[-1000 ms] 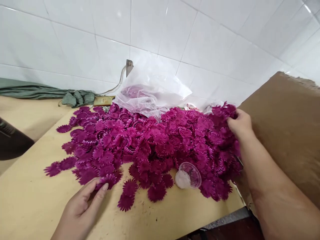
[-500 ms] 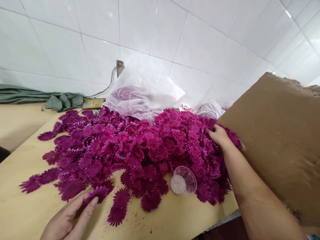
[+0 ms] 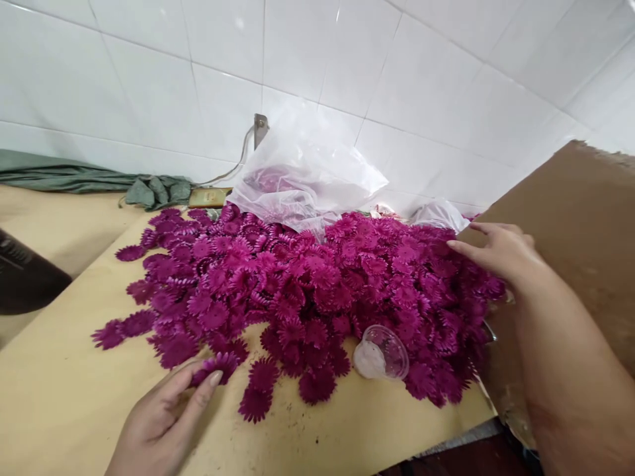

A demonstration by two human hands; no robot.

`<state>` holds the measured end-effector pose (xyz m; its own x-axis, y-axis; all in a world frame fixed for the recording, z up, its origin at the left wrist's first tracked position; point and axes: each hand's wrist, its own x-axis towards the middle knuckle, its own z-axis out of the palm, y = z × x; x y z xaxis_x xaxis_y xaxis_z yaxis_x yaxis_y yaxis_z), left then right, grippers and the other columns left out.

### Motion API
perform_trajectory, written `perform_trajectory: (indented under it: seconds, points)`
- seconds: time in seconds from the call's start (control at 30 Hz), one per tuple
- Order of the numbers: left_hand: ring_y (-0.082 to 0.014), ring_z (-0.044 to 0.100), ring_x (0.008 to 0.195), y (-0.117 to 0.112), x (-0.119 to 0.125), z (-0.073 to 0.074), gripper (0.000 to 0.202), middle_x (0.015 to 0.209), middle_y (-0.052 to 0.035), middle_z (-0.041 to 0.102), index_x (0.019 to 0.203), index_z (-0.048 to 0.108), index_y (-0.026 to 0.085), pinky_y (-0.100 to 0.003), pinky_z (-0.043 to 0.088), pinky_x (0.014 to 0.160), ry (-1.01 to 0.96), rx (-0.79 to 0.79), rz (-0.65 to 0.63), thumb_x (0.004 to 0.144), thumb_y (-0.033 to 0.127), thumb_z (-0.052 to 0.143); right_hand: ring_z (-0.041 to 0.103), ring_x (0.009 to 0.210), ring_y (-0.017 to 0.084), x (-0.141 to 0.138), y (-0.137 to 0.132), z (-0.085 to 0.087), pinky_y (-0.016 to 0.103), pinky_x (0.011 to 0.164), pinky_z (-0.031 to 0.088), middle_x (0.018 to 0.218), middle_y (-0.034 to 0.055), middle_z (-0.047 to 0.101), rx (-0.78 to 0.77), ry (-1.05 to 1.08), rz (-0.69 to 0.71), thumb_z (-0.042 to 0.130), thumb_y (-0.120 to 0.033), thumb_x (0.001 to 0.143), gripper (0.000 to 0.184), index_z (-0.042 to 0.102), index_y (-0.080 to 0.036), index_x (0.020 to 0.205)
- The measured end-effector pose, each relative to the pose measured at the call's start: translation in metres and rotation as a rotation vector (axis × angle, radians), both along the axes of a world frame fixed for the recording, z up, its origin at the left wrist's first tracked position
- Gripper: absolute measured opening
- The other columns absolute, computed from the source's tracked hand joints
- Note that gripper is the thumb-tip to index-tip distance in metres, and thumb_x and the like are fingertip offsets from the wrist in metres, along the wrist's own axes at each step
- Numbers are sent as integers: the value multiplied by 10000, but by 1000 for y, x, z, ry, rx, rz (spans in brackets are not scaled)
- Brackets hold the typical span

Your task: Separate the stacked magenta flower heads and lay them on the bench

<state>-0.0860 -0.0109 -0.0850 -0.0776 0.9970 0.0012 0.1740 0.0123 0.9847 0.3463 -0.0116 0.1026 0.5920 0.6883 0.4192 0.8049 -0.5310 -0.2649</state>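
Mostly between left hand point(image 3: 161, 416) and right hand point(image 3: 508, 254): big ol' flower heap point(image 3: 307, 277) on the bench point(image 3: 282, 443) | left pinches one purple flower point(image 3: 224, 363) | right's loosely spread, looks empty, near the cardboard point(image 3: 565, 205)

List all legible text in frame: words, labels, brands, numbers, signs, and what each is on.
Nothing is legible.
Dark object at left edge: pale marks, possibly lettering, too blurred to read.
Gold-coloured object near the wall: faint marking, too small to read.
Magenta flower pieces, clear plastic cup, brown board: no text visible.
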Motion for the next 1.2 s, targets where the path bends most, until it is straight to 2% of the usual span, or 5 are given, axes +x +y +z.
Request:
perform_trajectory:
  seconds: [0.13,0.3,0.53,1.0,1.2]
  points:
    - [-205,647,662,-2,6,16,235,718,-40,731,721,742,216,-270,544,632,-70,-53,-42,581,405,736,457,1158,349,-69,-17,-16,562,989,320,1075,168,607,157,-214,255,607,-419,750,353,666,-185,1008]
    - [-130,511,514,-2,8,23,230,498,14,555,537,598,185,-229,438,526,-155,-29,-56,650,369,678,460,1162,339,-183,-51,-97,540,957,420,1239,165,532,16,-284,998,539,-469,837,501,530,-196,1258]
    - [-111,438,471,-1,5,32,414,462,31,479,525,502,192,-250,389,495,-310,-69,-14,608,549,693,427,1154,405,-228,-53,-182,585,889,448,1295,253,440,-79,-263,802,497,-511,852,695,348,-93,1386]
    - [-89,478,563,0,1,29,426,547,35,518,569,504,164,-204,412,576,-612,-156,164,589,493,774,312,1229,439,-286,-25,-177,619,950,366,1332,291,385,-20,-155,958,608,-707,659,982,427,-26,1343]
    - [-86,449,492,4,-1,34,516,516,47,520,594,503,169,-195,385,473,-755,-272,214,420,509,850,515,970,330,-310,-9,-173,521,818,456,1101,200,579,-295,-77,1036,563,-324,817,350,611,-128,1104]
